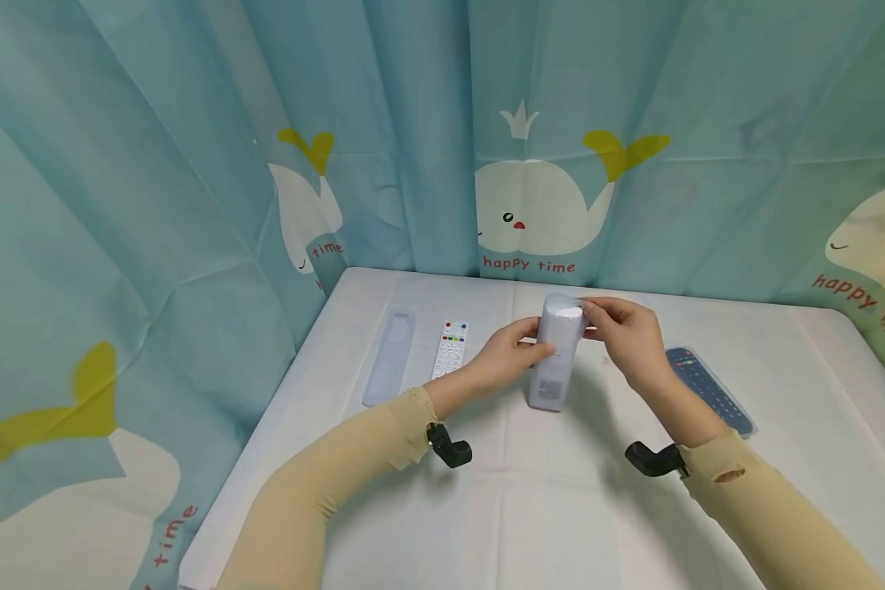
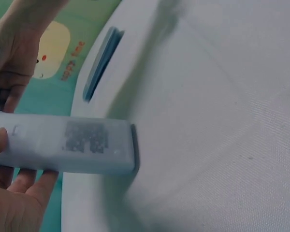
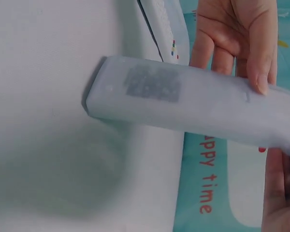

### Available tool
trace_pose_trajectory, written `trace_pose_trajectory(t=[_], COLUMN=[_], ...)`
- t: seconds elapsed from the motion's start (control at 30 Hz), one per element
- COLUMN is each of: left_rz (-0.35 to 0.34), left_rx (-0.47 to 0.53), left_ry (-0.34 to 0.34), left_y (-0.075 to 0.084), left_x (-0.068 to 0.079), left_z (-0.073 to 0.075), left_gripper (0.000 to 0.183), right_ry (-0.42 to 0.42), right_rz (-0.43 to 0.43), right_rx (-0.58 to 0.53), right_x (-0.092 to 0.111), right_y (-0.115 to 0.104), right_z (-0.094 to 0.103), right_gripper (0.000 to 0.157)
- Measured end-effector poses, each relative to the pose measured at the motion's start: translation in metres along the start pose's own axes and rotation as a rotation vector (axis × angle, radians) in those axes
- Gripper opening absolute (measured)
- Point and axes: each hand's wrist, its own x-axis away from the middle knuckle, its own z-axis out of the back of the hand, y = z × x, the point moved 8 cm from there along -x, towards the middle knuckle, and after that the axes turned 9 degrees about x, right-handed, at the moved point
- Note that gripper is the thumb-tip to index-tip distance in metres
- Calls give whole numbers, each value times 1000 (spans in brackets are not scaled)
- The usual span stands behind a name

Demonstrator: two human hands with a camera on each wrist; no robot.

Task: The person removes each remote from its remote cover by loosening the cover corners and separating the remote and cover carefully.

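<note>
Covered remote held near-upright toward middle of desk's far edge, dark printed block on side facing person; cannot tell whether lower end touches desk
Left hand partly closed round its side, thumb on front, fingers behind
Right hand nearly closed, thumb and fingers pinching cloudy cover at upper end
Loose cover lying near desk's left edge, toward far left corner; white remote just beside it, lower part behind left forearm
Blue remote lying slantwise toward desk's right edge, beyond right forearm
</note>
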Motion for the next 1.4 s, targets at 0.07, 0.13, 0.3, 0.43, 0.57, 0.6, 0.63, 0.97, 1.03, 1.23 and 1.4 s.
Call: trace_pose_trajectory(t=[0.07, 0.13, 0.3, 0.43, 0.57, 0.6, 0.63, 0.97, 1.03, 1.23, 1.4], left_rz=[2, 7, 19, 18, 12, 9, 5, -18, -20, -25, -29], left_rx=[-6, -6, -6, -11, -2, 0, -1, 7, 4, -10, -30], left_ry=[-6, -14, -27, -35, -58, -66, -74, -83, -76, -48, -20], left_y=[0, 0, 0, -1, -1, -1, -1, -2, -2, 0, 1], left_x=[0, 1, 2, 1, 1, 1, 1, 1, 1, 2, 2], left_z=[-1, -2, -2, -2, -2, -2, -2, -2, -3, -4, -1], left_gripper=[49, 50, 51, 51, 51, 52, 52, 51, 50, 49, 48], right_ry=[-33, -70, -134, -146, -120, -115, -110, -97, -123, -233, -282], right_rz=[-31, -51, -76, -74, -38, -23, -3, 90, 80, 51, 81], right_rx=[-19, -34, -96, -115, -48, -17, 13, 166, 166, 154, 181], right_x=[-2, -4, -11, -16, -18, -18, -18, -20, -19, -12, -3], right_y=[6, 11, 20, 22, 22, 22, 22, 20, 21, 13, 2], right_z=[-1, -3, -9, -14, -18, -19, -21, -20, -16, -6, -4], right_gripper=[48, 49, 47, 35, 25, 23, 21, 15, 18, 28, 35])
